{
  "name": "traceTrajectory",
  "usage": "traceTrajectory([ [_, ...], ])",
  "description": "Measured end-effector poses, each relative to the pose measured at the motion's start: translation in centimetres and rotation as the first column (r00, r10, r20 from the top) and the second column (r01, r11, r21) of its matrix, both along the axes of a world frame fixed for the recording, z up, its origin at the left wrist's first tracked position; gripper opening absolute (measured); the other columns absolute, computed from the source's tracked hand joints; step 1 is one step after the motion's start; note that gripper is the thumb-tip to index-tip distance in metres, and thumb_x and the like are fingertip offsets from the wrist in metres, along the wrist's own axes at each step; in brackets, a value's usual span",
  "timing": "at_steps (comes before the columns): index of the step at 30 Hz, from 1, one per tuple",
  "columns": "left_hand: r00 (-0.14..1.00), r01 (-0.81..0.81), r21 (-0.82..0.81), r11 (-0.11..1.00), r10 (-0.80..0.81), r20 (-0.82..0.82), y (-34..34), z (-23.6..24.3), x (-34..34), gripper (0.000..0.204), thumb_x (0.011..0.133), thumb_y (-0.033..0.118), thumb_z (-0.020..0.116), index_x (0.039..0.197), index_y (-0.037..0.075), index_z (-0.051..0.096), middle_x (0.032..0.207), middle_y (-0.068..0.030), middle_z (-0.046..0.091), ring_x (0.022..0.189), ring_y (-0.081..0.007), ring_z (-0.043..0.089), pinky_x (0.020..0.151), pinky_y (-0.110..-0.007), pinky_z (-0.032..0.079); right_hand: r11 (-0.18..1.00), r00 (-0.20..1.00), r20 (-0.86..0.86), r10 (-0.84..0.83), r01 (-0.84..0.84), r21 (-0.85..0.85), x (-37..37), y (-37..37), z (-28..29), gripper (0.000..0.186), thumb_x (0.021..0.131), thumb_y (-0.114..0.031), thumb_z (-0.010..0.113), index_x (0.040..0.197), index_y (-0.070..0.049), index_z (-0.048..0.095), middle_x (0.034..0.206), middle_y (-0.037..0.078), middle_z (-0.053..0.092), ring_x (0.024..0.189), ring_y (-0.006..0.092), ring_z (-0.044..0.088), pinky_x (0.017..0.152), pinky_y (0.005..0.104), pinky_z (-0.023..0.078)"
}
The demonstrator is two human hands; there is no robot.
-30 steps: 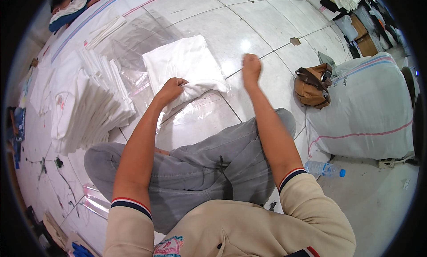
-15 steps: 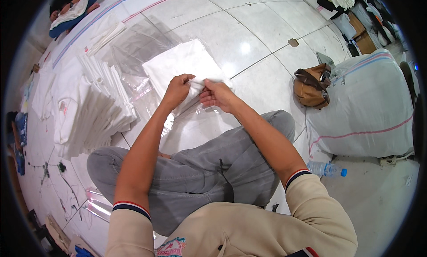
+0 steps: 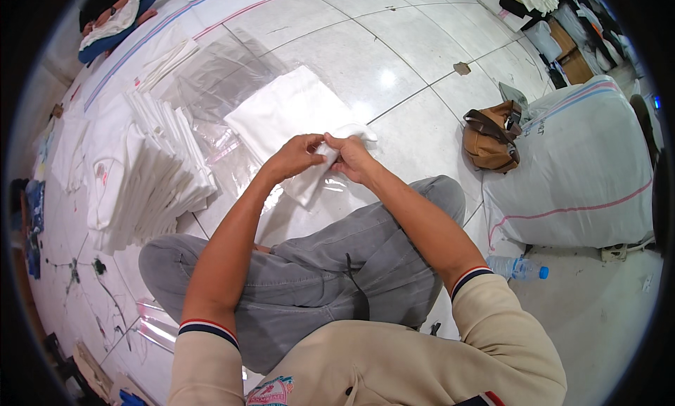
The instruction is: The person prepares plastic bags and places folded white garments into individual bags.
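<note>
A white folded garment (image 3: 288,111) lies on the floor in front of my crossed legs, partly over clear plastic sheets or bags (image 3: 226,65). Its near edge is bunched up and lifted between my hands. My left hand (image 3: 295,157) is closed on this edge with bent fingers. Close beside it, my right hand (image 3: 353,158) grips the same bunched cloth, thumb on top. A corner of the cloth hangs down below my hands, over shiny plastic. To the left stands a tall stack of folded white garments (image 3: 144,177).
A stuffed white sack (image 3: 569,174) stands at the right, with a brown bag (image 3: 492,139) against it. A clear water bottle (image 3: 519,268) with a blue cap lies below the sack. Another person's arm and hand (image 3: 130,19) show at the top left.
Both hands have come nearer to me and closer together. The garment's near edge has been pulled up and bunched, and a corner now hangs below my hands.
</note>
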State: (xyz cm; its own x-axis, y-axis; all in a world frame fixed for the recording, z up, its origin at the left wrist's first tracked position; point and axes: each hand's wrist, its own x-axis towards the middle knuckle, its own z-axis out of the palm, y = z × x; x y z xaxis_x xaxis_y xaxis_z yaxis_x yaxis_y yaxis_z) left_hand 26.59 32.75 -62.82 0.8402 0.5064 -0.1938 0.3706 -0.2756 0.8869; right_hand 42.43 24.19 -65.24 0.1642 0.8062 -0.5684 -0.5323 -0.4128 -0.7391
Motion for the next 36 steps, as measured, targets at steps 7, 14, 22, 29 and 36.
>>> traceTrajectory([
  [7,0.91,-0.404,0.556,0.726,0.38,0.165,8.2,-3.8,-3.9,0.056,0.089,0.032,0.069,0.132,0.0,0.054,0.133,-0.0218,0.055,0.124,-0.0394,0.048,0.107,-0.042,0.038,0.982,0.976,-0.122,-0.178,0.185,0.046,1.5,0.2,0.2,0.045,0.103,-0.028,0.047,0.135,0.003,0.042,0.131,0.018,0.055,0.119,0.0298,0.057,0.096,0.0463,0.05],
  [14,0.755,-0.564,0.507,0.652,0.656,-0.004,13.1,-8.0,-9.4,0.06,0.094,0.034,0.059,0.136,-0.007,0.046,0.132,-0.0315,0.053,0.127,-0.0426,0.048,0.108,-0.044,0.037,0.954,0.922,-0.252,-0.294,0.3,-0.015,2.2,-0.3,0.7,0.059,0.084,-0.015,0.039,0.138,0.007,0.033,0.138,0.024,0.045,0.129,0.0363,0.047,0.108,0.0532,0.037],
  [22,0.587,-0.807,0.037,0.59,0.807,-0.059,13.4,-7.8,-9.8,0.031,0.086,0.027,0.069,0.089,-0.004,0.071,0.072,-0.012,0.066,0.063,-0.0223,0.062,0.062,-0.036,0.048,0.931,0.935,-0.027,-0.354,0.35,-0.099,2.6,0.0,-1.3,0.05,0.086,-0.001,0.059,0.131,0.011,0.041,0.124,0.023,0.054,0.111,0.0397,0.058,0.092,0.0546,0.052],
  [29,0.407,-0.907,-0.009,0.422,0.879,0.247,17.7,-6.0,-11.1,0.022,0.083,0.022,0.07,0.081,0.0,0.071,0.059,-0.0051,0.06,0.048,-0.0146,0.052,0.05,-0.034,0.043,0.856,0.856,-0.031,-0.517,0.515,-0.043,7.6,0.6,-1.0,0.039,0.091,-0.001,0.063,0.123,0.017,0.047,0.12,0.026,0.057,0.104,0.0377,0.062,0.087,0.0493,0.054],
  [36,0.388,-0.752,0.659,-0.01,0.801,0.455,28.2,8.3,-14.2,0.036,0.09,0.032,0.059,0.089,-0.001,0.072,0.09,-0.0255,0.07,0.091,-0.0423,0.067,0.082,-0.049,0.05,0.732,0.731,0.047,-0.68,0.682,-0.015,10.6,-0.1,-2.3,0.042,0.089,0.003,0.06,0.125,0.02,0.045,0.123,0.029,0.055,0.105,0.0375,0.061,0.09,0.0452,0.053],
])
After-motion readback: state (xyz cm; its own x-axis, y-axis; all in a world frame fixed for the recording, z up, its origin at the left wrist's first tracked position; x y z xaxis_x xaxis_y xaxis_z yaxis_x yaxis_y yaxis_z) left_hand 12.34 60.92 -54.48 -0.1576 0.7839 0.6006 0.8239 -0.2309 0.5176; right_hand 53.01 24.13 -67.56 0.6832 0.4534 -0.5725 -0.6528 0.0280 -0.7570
